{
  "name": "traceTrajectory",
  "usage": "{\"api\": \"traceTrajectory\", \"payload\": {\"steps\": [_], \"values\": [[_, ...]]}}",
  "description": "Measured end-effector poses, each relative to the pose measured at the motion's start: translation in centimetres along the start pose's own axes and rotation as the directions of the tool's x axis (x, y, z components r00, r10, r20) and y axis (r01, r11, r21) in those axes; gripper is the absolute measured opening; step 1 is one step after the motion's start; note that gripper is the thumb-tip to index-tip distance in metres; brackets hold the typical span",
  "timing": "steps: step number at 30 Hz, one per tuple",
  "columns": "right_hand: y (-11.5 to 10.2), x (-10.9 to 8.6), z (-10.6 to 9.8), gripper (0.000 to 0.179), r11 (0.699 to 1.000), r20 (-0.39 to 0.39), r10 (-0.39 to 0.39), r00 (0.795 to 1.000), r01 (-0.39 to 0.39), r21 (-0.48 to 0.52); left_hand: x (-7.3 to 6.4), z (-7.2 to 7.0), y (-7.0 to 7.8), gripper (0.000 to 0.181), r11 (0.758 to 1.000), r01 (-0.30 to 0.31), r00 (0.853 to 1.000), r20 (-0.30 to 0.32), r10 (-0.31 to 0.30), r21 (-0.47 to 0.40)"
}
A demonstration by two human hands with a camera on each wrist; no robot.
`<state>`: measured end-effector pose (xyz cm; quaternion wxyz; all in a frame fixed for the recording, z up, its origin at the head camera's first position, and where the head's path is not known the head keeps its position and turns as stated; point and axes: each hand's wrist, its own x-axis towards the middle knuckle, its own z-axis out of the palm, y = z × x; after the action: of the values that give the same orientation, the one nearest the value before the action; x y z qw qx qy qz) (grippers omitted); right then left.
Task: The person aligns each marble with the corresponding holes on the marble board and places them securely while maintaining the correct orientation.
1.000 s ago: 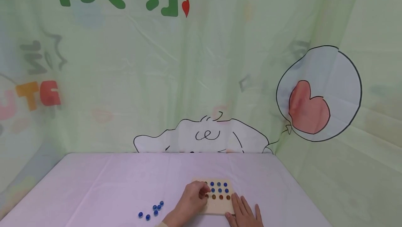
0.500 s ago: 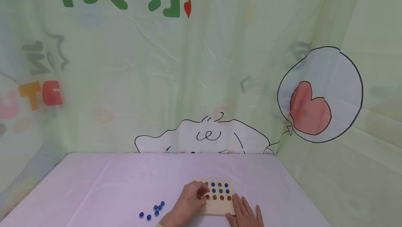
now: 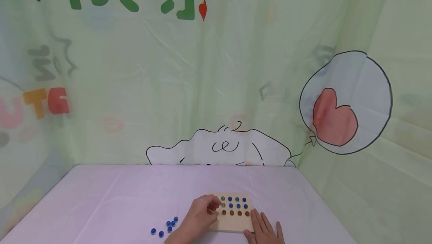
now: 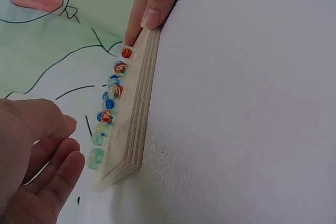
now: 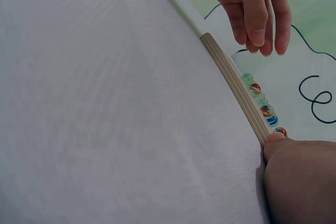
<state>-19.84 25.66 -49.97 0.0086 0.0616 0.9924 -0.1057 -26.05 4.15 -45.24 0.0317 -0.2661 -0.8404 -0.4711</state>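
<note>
A pale wooden board [image 3: 234, 224] holds rows of marbles. Its first two rows have a clear green marble [image 3: 223, 205] at the left end and blue marbles [image 3: 238, 206] beside it; the nearer row has reddish-brown marbles [image 3: 231, 213]. My left hand [image 3: 200, 214] hovers over the board's left edge, fingers loosely bent. Nothing shows between its thumb and fingers in the left wrist view. My right hand [image 3: 264, 229] rests at the board's right edge with straight fingers, its thumb [image 5: 275, 138] at the near edge.
Several loose blue marbles [image 3: 170, 229] lie on the white tablecloth [image 3: 111, 202] to the left of my left hand. Behind the table hangs a pale green printed curtain [image 3: 162, 86].
My left hand has drawn back slightly to the left from the second row, and the clear green marble there has come into view. My right hand stays at the board.
</note>
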Motion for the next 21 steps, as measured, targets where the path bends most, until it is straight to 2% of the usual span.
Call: {"api": "traceTrajectory", "payload": {"steps": [2,9,14,21], "values": [[0.0,0.0,0.0,0.116,1.0,0.001,0.004,1.0,-0.004,0.002,-0.1,-0.2,0.0,0.028,1.0,0.003,1.0,0.001,-0.003,0.0],[0.0,0.0,0.0,0.115,1.0,-0.007,-0.003,1.0,0.004,0.013,-0.6,-0.8,0.0,0.029,0.997,0.073,0.997,0.019,-0.073,-0.022],[0.0,0.0,0.0,0.117,1.0,0.005,-0.001,1.0,0.001,0.021,-1.2,-1.4,-0.3,0.027,0.999,0.045,0.999,0.002,-0.045,-0.011],[-0.2,0.0,-0.3,0.117,1.0,0.028,0.02,0.999,-0.02,0.003,-2.1,-2.6,-0.5,0.026,0.999,0.046,0.999,-0.013,-0.046,-0.003]]}}
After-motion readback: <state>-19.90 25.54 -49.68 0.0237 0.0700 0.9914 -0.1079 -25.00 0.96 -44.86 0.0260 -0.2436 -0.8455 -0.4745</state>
